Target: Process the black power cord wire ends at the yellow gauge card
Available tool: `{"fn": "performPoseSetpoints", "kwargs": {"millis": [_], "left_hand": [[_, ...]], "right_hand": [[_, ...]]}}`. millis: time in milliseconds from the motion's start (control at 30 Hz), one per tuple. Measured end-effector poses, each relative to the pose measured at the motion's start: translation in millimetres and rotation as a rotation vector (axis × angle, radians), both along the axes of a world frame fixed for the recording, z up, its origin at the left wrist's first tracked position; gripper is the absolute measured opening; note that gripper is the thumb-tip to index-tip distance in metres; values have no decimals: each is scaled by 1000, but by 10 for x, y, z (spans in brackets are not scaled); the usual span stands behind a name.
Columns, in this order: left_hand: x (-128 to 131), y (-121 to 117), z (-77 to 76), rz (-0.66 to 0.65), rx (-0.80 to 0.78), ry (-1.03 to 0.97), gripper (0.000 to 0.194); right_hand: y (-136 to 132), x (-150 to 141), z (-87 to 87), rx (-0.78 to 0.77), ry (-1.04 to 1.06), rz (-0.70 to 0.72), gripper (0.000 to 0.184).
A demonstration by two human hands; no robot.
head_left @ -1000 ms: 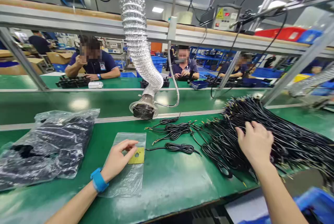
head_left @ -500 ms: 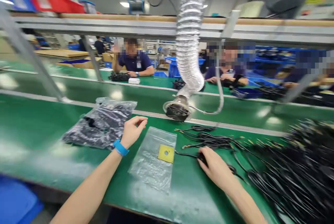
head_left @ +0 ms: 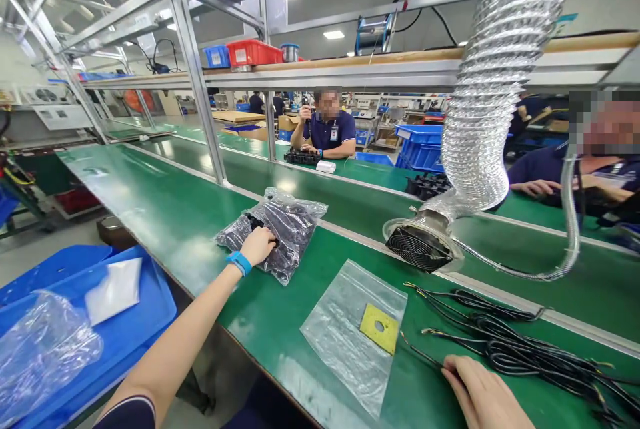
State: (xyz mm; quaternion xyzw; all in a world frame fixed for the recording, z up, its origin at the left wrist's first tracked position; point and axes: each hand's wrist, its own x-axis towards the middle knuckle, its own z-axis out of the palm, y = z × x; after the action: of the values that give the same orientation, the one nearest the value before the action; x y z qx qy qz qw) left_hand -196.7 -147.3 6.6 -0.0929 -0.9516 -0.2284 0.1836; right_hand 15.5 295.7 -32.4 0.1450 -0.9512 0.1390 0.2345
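Head view: left hand touches a crinkled plastic bag.

White labels face me from a red bin and a blue bin, and a badge hangs on a co-worker's shirt; I can read none of them.

The left hand is on a full bag on the table. Between the hands lies a flat bag with a square pad — in it or on it, I cannot tell. One cord sticks out from the right hand toward the flat bag. More cords lie just past the right hand. Farther off, between both hands, hangs a fan. Left of the left hand — and lower — is a bin.
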Motion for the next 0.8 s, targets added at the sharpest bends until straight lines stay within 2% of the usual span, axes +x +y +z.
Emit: {"fn": "performPoseSetpoints", "kwargs": {"millis": [100,167,267,367,567,800], "left_hand": [[-112,43,-73,-71,-36,2,22],[-186,49,-124,-83,-41,-2,30],[-283,23,-205,-90,-45,10,25],[-319,-13,-249,-114,-26,54,15],[-186,-22,-181,-161,23,118,15],[-53,40,-57,-52,-44,-15,12]], "right_hand": [[-186,-44,71,-37,51,-53,37],[-332,-48,142,-7,80,-58,39],[-524,-74,210,90,130,-63,44],[-622,-108,204,133,157,-77,46],[-621,-94,161,85,163,-35,36],[-650,-75,207,214,84,44,40]]}}
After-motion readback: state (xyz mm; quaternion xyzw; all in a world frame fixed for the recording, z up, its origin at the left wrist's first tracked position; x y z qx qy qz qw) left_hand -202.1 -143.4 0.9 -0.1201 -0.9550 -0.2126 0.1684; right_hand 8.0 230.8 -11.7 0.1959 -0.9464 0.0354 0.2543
